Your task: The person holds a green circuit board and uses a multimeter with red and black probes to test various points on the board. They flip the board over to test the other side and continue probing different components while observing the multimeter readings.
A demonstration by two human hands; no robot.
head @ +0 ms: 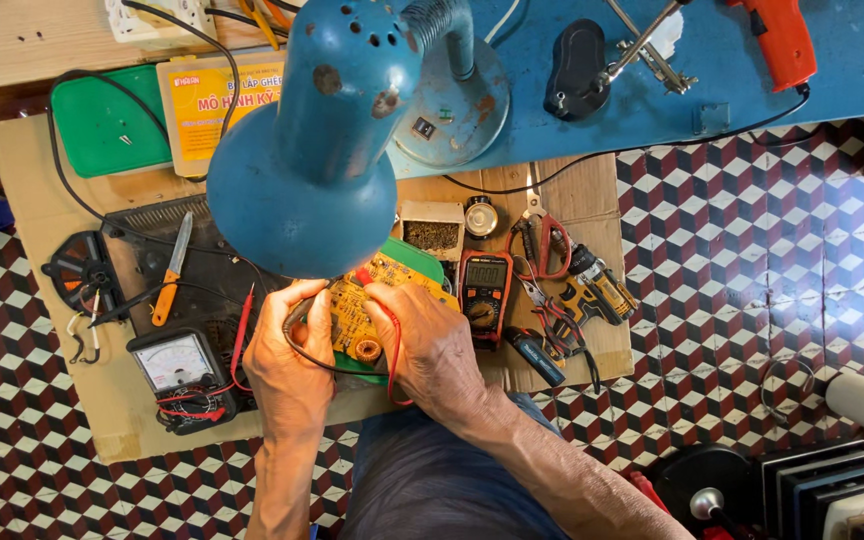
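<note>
A yellow circuit board (pixel 364 312) with a copper coil lies over a green plate, just under the rim of a blue desk lamp (pixel 324 140). My left hand (pixel 287 360) grips the board's left edge, with a black lead running under the fingers. My right hand (pixel 430 350) rests on the board's right side, pinching a red probe lead against it. An analog meter (pixel 180 368) with red and black leads sits left of my left hand. A digital multimeter (pixel 485 290) lies right of my right hand.
Cardboard sheet (pixel 42 200) covers the patterned tile floor. An orange-handled knife (pixel 172 270), red pliers (pixel 544 240), a small drill (pixel 597 285), a box of small parts (pixel 432 230), a green tray (pixel 102 125) and a blue bench (pixel 752 90) surround the work.
</note>
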